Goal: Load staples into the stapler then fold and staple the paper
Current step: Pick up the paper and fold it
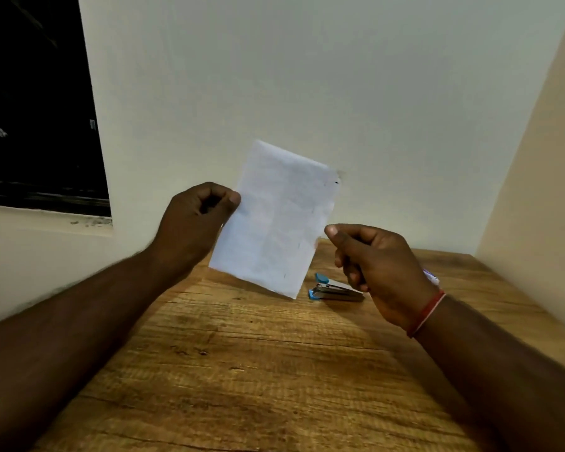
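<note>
Paper [274, 220] is up in the air over the far part of the wooden table [242, 370], held upright and tilted, long axis running from lower left to upper right. It looks folded already, a faint crease line down the middle, though the sheet is washed out so that's a guess. A small dark mark sits near its top right corner; could be a staple, can't tell.

Left hand [196, 220] pinches the paper's left edge between thumb and curled fingers, thumb tip on the front face. It carries the sheet alone. Right hand [372, 262] is just beside the paper's right edge, thumb and forefinger drawn together, other fingers curled in. Whether the fingertips actually touch the paper edge isn't clear; it seems to hold nothing. Red thread band on that wrist.

Stapler [336, 290], metal with blue ends, lies flat on the table below the paper's lower right corner, partly hidden behind the right hand. Its long axis runs roughly left to right, blue end facing left. Top arm looks slightly raised from the base.

Key relation: stapler is directly under and just beside the right hand, well apart from the left. Right hand is the nearer one for picking it up, while the left keeps the paper. Pale wall behind, dark window at far left.
</note>
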Tool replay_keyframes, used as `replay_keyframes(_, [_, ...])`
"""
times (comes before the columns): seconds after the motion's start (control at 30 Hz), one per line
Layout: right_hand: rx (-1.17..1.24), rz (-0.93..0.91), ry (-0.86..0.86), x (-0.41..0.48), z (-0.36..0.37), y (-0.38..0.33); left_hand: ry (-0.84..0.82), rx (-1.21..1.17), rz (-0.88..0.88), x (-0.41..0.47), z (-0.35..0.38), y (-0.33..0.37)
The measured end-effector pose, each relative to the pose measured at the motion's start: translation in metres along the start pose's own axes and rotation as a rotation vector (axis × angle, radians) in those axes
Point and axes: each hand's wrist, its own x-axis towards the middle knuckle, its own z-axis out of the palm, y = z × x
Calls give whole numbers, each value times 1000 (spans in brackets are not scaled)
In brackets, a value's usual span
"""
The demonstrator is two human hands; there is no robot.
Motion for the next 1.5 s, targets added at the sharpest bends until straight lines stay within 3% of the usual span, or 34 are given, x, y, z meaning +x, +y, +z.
replay_keyframes(0.33, [149, 78, -8, -2, 3, -1, -9, -96, 55, -10, 12, 10])
replay_keyframes(0.63, [153, 18, 29, -3, 5, 0, -131, -223, -130, -15, 18, 15])
replay_keyframes(1.1, [147, -132, 112, -5, 5, -3, -124, -252, -23, -18, 22, 22])
replay_keyframes(1.5, [249, -137, 114, -8, 6, -5, -101, -396, -88, -25, 22, 26])
